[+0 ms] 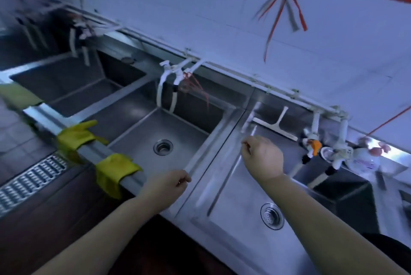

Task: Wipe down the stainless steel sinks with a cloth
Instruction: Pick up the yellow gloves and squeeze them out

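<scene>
Two hands over steel sinks point(169, 123): left hand point(165, 185), right hand point(262, 156).

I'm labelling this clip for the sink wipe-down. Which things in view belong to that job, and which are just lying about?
Belongs to the job:
middle sink
right sink
left sink
left hand
right hand
No cloth shows.

Just lying about:
yellow gloves draped over the front rim
squeegee
white taps
floor grate
</scene>
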Motion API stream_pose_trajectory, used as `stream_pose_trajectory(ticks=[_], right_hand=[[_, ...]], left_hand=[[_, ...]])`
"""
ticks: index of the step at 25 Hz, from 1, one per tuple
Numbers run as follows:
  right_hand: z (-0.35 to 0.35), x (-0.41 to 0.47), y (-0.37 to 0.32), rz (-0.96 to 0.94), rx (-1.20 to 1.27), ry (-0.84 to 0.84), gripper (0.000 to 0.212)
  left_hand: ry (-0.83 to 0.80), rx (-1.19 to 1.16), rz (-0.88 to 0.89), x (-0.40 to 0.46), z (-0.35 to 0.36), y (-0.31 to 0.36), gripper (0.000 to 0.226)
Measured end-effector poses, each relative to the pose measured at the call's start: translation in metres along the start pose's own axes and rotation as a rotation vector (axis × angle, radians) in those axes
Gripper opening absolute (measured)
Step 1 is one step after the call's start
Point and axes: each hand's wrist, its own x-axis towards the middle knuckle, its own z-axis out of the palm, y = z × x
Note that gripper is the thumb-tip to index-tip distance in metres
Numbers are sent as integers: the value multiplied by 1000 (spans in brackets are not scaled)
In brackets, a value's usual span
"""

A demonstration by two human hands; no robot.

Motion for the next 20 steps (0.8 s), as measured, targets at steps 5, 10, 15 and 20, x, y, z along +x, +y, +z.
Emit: stream_pose_trajectory(ticks=[5,10,15,20], right_hand=[[58,4,-158,-63,94,-314,21],[85,2,-254,-219,199,-448,33],[125,18,-281,-229,182,-593,37],[191,55,-288,-175,189,-676,23]], left_hand=[[159,43,-225,-84,-73,-120,19],[251,23,-396,-132,-105,-189,18],[218,-4,-460,-134,-108,-222,21],[165,29,-517,-98,-130,-265,21]])
